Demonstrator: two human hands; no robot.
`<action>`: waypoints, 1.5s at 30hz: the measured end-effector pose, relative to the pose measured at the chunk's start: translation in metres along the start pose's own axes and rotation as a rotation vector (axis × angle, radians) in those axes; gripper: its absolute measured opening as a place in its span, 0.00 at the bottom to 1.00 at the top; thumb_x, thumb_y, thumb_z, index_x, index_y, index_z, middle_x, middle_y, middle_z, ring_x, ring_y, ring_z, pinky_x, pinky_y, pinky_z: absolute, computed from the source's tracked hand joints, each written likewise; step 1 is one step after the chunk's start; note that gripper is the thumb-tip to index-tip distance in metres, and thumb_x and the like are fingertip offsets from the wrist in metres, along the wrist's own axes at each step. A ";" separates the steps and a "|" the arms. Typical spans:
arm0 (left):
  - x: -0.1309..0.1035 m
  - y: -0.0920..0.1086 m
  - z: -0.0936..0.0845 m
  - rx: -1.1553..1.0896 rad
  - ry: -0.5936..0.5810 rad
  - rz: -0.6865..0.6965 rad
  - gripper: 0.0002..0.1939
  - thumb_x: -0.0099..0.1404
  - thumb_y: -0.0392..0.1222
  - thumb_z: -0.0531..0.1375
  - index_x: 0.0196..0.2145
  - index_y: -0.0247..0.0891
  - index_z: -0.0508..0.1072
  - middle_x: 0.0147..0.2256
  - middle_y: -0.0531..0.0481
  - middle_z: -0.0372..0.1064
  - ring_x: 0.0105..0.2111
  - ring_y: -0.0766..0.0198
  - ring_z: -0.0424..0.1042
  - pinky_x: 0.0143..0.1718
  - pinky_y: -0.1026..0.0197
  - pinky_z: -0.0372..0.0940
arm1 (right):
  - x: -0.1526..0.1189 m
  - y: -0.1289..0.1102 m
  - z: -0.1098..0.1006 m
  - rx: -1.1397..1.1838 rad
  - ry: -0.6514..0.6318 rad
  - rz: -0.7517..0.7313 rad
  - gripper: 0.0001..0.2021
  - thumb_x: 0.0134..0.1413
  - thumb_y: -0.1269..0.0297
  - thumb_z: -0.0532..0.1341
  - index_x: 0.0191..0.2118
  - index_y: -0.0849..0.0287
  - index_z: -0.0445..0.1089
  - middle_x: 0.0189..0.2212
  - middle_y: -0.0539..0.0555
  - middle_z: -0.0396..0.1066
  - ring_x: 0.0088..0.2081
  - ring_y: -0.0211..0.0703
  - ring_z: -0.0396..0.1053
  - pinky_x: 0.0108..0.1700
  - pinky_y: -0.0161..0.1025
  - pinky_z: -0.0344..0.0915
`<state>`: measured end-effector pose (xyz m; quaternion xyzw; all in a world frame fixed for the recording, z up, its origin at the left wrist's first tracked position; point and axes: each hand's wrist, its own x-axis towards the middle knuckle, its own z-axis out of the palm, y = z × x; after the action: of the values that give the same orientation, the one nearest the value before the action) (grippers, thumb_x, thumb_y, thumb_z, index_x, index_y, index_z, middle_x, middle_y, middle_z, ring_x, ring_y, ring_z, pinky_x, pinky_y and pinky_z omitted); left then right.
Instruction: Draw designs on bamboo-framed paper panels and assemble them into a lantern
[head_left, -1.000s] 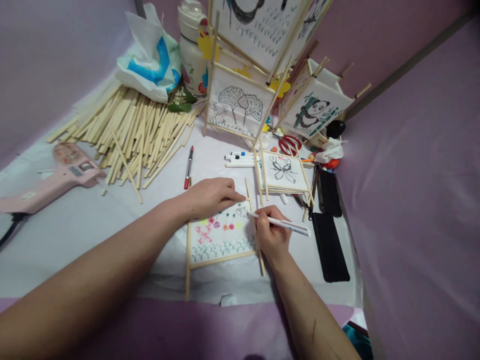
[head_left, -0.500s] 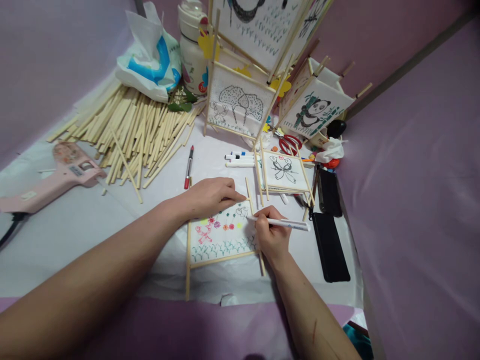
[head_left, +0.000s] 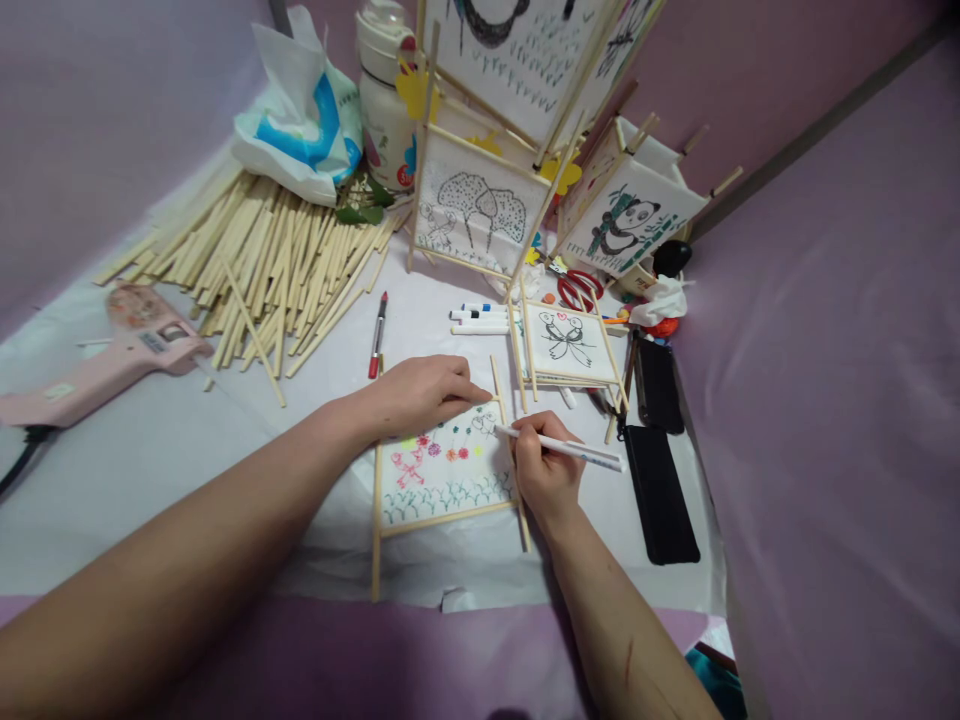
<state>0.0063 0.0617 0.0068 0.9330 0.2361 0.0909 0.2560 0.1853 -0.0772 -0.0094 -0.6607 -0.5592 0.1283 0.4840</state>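
Observation:
A sheet of paper in a wooden stick frame (head_left: pixel 450 490) lies on the table, with a pink figure, coloured flowers and a row of green grass drawn on it. My left hand (head_left: pixel 427 395) rests over its top edge, fingers laid out, one fingertip by the upper right corner stick. In my right hand (head_left: pixel 551 470) a white marker pen (head_left: pixel 592 455) is gripped. The pen's tip is at a small dark outline drawing near the paper's upper right; whether it touches the paper I cannot tell.
Wooden sticks (head_left: pixel 262 270) are piled at the back left, beside a pink glue gun (head_left: pixel 112 360). A red pen (head_left: pixel 379 335) lies behind my left hand. Framed drawings (head_left: pixel 480 210), red scissors (head_left: pixel 577 287) and several markers (head_left: pixel 480 328) stand or lie behind. Black cases (head_left: pixel 664 495) lie at right.
The pen's tip has shifted slightly up, and its back end has dropped a little to the right. My left hand and the frame have not moved.

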 end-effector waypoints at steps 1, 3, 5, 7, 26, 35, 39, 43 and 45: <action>0.000 0.000 0.000 -0.002 -0.002 -0.002 0.16 0.72 0.43 0.55 0.52 0.52 0.78 0.38 0.50 0.71 0.39 0.63 0.70 0.37 0.62 0.58 | 0.000 0.000 0.000 0.000 -0.003 0.002 0.09 0.59 0.67 0.56 0.28 0.57 0.69 0.20 0.47 0.67 0.23 0.38 0.66 0.26 0.35 0.60; 0.000 0.000 0.000 -0.008 -0.003 -0.003 0.16 0.72 0.43 0.55 0.52 0.53 0.78 0.38 0.50 0.71 0.40 0.62 0.71 0.37 0.62 0.58 | 0.000 0.001 0.001 -0.006 -0.007 0.007 0.09 0.59 0.67 0.56 0.28 0.57 0.69 0.20 0.47 0.68 0.24 0.38 0.66 0.26 0.35 0.60; 0.000 0.000 -0.001 -0.010 -0.005 -0.003 0.16 0.73 0.43 0.55 0.52 0.53 0.78 0.39 0.50 0.71 0.40 0.62 0.71 0.37 0.62 0.58 | 0.000 0.001 0.001 -0.012 -0.013 0.006 0.09 0.59 0.67 0.56 0.28 0.57 0.69 0.20 0.47 0.68 0.23 0.38 0.66 0.26 0.35 0.60; 0.000 0.001 -0.001 -0.007 -0.010 -0.008 0.16 0.72 0.44 0.55 0.52 0.53 0.78 0.39 0.50 0.71 0.40 0.62 0.70 0.37 0.61 0.59 | 0.000 0.001 0.001 -0.014 -0.019 0.001 0.09 0.60 0.67 0.55 0.29 0.57 0.69 0.20 0.47 0.68 0.23 0.38 0.66 0.27 0.35 0.60; 0.001 0.000 0.000 -0.019 -0.011 -0.015 0.16 0.72 0.44 0.54 0.51 0.52 0.78 0.39 0.50 0.72 0.40 0.62 0.71 0.38 0.61 0.59 | 0.000 0.001 0.001 -0.009 -0.036 0.031 0.10 0.59 0.67 0.56 0.27 0.56 0.68 0.19 0.46 0.67 0.23 0.37 0.65 0.26 0.35 0.59; 0.000 -0.001 0.001 -0.017 -0.003 -0.005 0.16 0.73 0.44 0.54 0.52 0.52 0.78 0.39 0.50 0.71 0.40 0.62 0.71 0.37 0.61 0.58 | 0.000 0.000 0.000 -0.019 -0.001 0.004 0.09 0.59 0.67 0.55 0.27 0.56 0.68 0.19 0.46 0.66 0.22 0.37 0.64 0.26 0.35 0.59; 0.000 -0.002 0.002 -0.027 -0.004 -0.009 0.16 0.73 0.44 0.54 0.51 0.52 0.78 0.40 0.50 0.72 0.40 0.62 0.71 0.38 0.61 0.58 | -0.001 0.002 0.000 0.004 -0.014 -0.019 0.10 0.58 0.68 0.55 0.26 0.56 0.67 0.19 0.46 0.66 0.22 0.38 0.64 0.25 0.35 0.58; 0.000 -0.001 0.001 -0.029 -0.011 -0.014 0.16 0.73 0.44 0.55 0.52 0.52 0.78 0.40 0.50 0.71 0.40 0.62 0.71 0.38 0.61 0.59 | -0.001 0.000 -0.001 -0.001 -0.040 -0.024 0.09 0.57 0.68 0.55 0.27 0.56 0.68 0.19 0.47 0.67 0.22 0.38 0.65 0.25 0.35 0.59; 0.000 -0.001 0.001 -0.029 -0.009 -0.013 0.16 0.73 0.44 0.55 0.52 0.53 0.78 0.40 0.50 0.72 0.41 0.62 0.71 0.38 0.61 0.59 | 0.000 -0.002 -0.001 -0.003 -0.048 -0.035 0.09 0.57 0.68 0.55 0.27 0.56 0.68 0.19 0.46 0.67 0.22 0.37 0.65 0.26 0.35 0.59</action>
<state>0.0062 0.0623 0.0059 0.9281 0.2395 0.0885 0.2711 0.1851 -0.0778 -0.0076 -0.6483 -0.5822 0.1349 0.4718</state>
